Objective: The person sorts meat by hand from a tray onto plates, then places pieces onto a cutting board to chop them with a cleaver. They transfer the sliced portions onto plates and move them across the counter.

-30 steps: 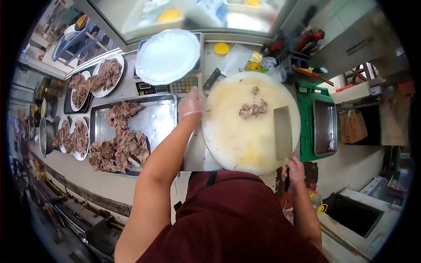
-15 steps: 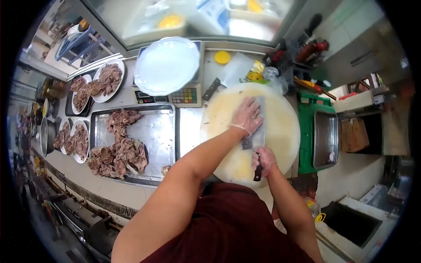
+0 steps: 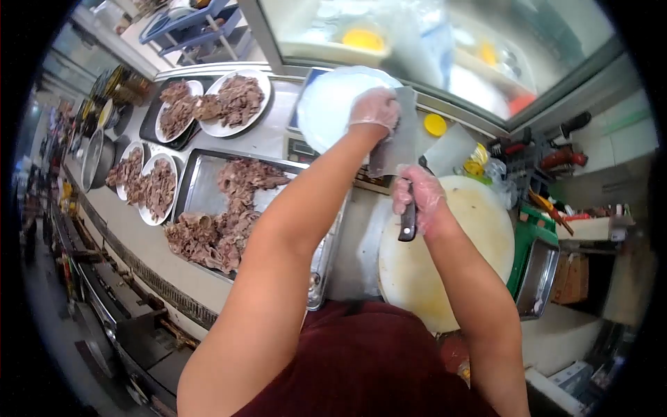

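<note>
Both hands wear clear plastic gloves. My right hand is wrapped round the black handle of a broad cleaver, whose blade reaches up beside the white plate. Against the left face of the blade, over the plate's right part, lies my left hand, its fingers bent; what is between them and the blade is too hidden to tell. The plate rests on a scale. Below my right hand stands the round cutting board. Meat pieces lie in a metal tray, partly behind my left arm.
Plates of meat stand at the upper left, with more plates left of the tray. A knife rack, a yellow lid and a green crate are at the right. A window runs along the back.
Both hands and the cleaver have moved from over the cutting board up and left to the plate on the scale. The view has shifted, so the tray and board appear elsewhere.
</note>
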A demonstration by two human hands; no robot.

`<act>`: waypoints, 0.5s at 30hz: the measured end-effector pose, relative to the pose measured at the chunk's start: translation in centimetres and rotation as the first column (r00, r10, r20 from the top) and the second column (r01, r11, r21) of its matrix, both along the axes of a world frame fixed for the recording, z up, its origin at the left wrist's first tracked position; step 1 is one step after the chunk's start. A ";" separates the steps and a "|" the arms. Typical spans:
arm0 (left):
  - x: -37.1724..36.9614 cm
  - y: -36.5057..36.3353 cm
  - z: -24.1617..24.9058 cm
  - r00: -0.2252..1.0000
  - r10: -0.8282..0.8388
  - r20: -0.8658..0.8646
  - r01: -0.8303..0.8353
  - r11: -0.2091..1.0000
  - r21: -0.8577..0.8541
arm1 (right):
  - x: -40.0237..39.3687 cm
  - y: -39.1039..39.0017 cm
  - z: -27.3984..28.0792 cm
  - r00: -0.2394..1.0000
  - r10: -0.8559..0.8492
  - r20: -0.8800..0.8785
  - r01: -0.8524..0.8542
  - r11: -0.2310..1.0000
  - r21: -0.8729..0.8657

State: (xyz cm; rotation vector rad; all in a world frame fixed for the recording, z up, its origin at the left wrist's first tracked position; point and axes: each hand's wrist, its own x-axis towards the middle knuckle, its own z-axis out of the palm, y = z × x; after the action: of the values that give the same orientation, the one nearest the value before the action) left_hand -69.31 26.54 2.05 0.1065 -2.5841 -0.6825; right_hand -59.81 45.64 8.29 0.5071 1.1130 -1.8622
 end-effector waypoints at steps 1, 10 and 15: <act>0.1 0.0 0.9 0.998 0.043 0.036 -0.045 0.996 0.076 | -0.4 -0.2 -0.1 0.999 0.037 -0.017 -0.037 0.999 0.000; 1.9 -0.5 -0.2 0.896 0.237 0.375 -0.179 0.966 -0.185 | 3.6 5.1 1.4 0.975 0.029 -0.219 0.037 0.956 0.291; 10.2 3.4 0.9 0.986 0.135 -0.099 -0.136 0.991 0.000 | 9.8 12.8 -0.1 0.956 0.077 -0.283 0.101 0.820 0.563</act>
State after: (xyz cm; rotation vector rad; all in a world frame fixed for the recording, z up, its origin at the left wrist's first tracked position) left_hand -59.07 29.90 2.97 0.2377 -2.4581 -0.6136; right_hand -49.97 58.44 8.16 0.5788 1.9045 -1.6213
